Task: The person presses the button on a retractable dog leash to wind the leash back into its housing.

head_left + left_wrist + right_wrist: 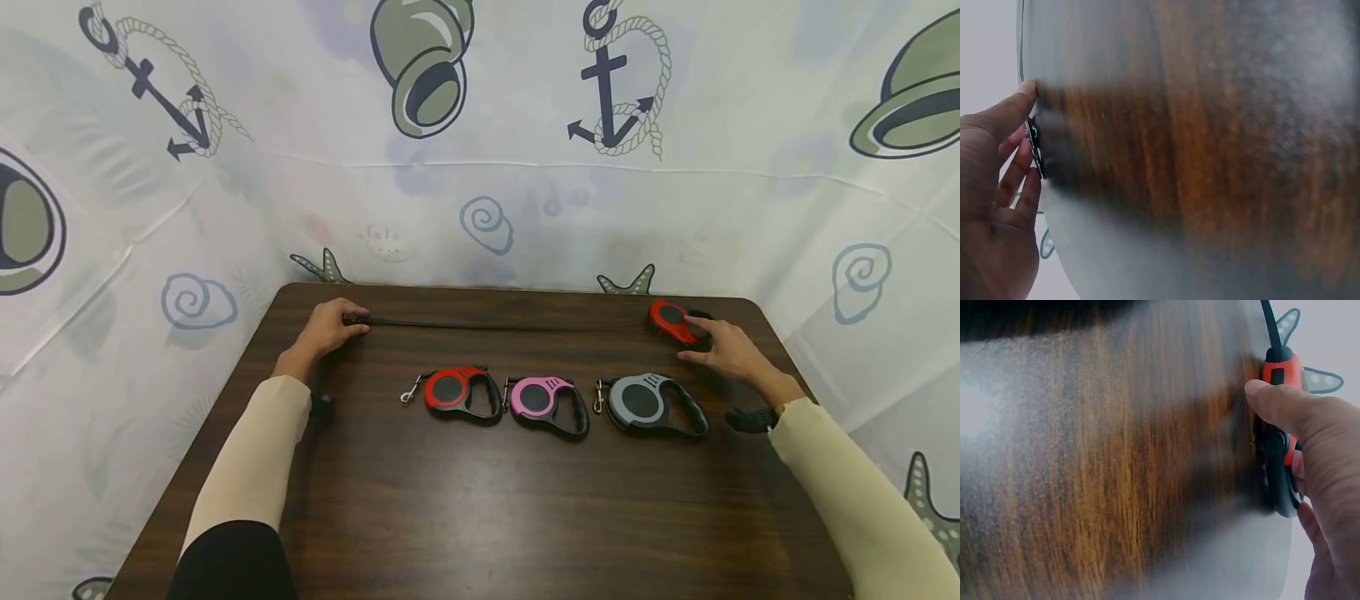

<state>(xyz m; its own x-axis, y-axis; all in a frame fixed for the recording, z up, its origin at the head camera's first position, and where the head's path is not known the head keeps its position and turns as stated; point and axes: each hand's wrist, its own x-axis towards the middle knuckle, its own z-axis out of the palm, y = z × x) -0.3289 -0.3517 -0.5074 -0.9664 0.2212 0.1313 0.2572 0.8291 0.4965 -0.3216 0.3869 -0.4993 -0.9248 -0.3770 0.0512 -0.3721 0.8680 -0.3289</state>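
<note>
Near the table's far left corner, my left hand (326, 327) pinches the free end of a thin black leash strap (465, 327). In the left wrist view, a dark clip end (1035, 150) shows between thumb and fingers. The strap runs straight across the back of the table toward a red retractable dog leash (670, 319) at the far right. My right hand (731, 348) grips that leash by its black handle (1284, 490). Its thumb lies along the side of the red casing (1282, 374), and some fingers are hidden behind it.
A row in front of the strap holds a red-and-grey retractable leash (450, 390), a pink one (536, 398) and a grey one (641, 403), metal clips on their left. The brown wooden table (480, 508) meets a patterned cloth backdrop (555, 217) behind.
</note>
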